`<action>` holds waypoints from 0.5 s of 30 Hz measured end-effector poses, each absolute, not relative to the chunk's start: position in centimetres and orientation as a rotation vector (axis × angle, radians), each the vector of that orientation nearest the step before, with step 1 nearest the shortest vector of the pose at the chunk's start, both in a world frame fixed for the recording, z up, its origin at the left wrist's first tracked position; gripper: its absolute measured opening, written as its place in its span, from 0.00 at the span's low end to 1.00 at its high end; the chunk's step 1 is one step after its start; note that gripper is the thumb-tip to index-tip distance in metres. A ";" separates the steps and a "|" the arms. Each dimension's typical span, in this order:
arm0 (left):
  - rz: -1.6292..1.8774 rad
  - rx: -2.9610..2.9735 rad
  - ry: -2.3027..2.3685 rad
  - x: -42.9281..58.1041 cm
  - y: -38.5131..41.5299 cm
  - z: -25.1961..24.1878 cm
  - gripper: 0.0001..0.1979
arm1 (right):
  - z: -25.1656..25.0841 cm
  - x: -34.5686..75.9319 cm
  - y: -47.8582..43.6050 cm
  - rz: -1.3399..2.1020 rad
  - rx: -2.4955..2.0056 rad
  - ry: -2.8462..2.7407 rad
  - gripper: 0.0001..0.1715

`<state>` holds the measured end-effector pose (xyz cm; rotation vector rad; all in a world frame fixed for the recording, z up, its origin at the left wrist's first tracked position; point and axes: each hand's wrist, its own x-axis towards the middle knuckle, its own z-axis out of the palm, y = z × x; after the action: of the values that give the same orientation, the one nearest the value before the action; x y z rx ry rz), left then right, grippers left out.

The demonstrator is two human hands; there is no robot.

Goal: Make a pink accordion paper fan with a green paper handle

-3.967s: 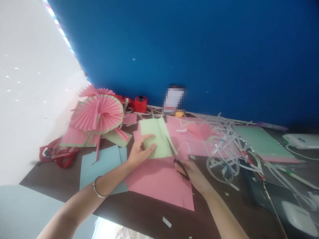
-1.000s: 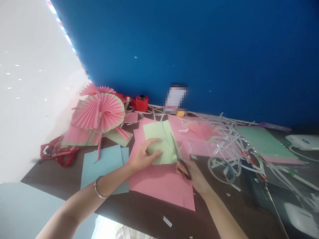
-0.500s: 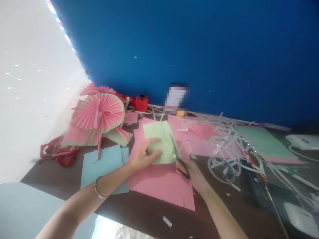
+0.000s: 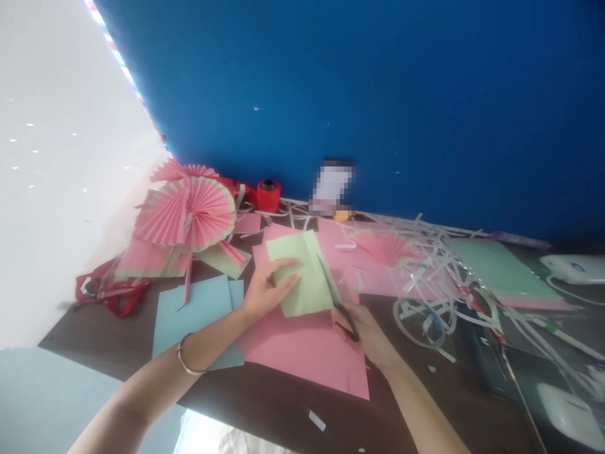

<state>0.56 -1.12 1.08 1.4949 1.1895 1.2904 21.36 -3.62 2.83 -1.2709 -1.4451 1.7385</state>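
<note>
Above the pink sheets (image 4: 302, 347): we have the green paper (image 4: 309, 287), near the middle of the dark table (image 4: 265, 403); whether it touches them all along, we cannot tell.
Cutting side: our scissors (image 4: 335, 294) lie along the paper's right side, tip pointing away from us. If the paper swivels, we judge the cut could wander inward and leave a crooked side.
Layers below: pink spreads under and around the blades, so dipping the lower blade too far could nick a sheet we mean to leave alone.
Slack paper: it looks thin; should our left hand (image 4: 269, 290) bear too lightly, it could buckle or fold between the blades.
Fingertips: these sit clear of the blades, though sliding them rightward would put them in the path.
White strips (image 4: 428, 277): their tangle lies beyond the scissors, to the right; a wide sweep that way might snag it.
Left thumb and forefinger: moderately parted, tips on the green paper. Our other fingers are hidden, so we cannot tell whether they pinch it from beneath.
Right hand (image 4: 371, 334): curled snugly round the black scissor handles, touching nothing else that we can make out; how far the blades are parted is too blurred to read.
</note>
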 end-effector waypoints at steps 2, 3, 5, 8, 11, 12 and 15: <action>1.272 1.453 1.210 0.5 -1.0 0.9 0.13 | 2.8 21.4 -3.6 1.734 -1.286 -1.449 0.28; 1.261 1.444 1.214 0.5 -1.0 0.9 0.14 | 2.8 21.4 -3.6 1.732 -1.294 -1.450 0.27; 1.249 1.449 1.212 0.5 -1.1 0.9 0.14 | 2.8 21.4 -3.6 1.733 -1.299 -1.461 0.27; 1.237 1.476 1.220 0.5 -1.2 1.1 0.13 | 2.8 21.4 -3.5 1.753 -1.293 -1.470 0.27; 1.224 1.493 1.245 0.5 -1.2 1.2 0.14 | 2.8 21.4 -3.5 1.764 -1.297 -1.464 0.27; 1.223 1.500 1.247 0.5 -1.2 1.2 0.14 | 2.8 21.5 -3.5 1.763 -1.302 -1.467 0.27; 1.223 1.516 1.247 0.4 -1.1 1.2 0.14 | 2.9 21.5 -3.5 1.750 -1.321 -1.484 0.27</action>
<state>0.44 -1.15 1.16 1.5165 1.2465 1.2227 21.50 -3.48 2.86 -1.3211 -1.4838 1.7497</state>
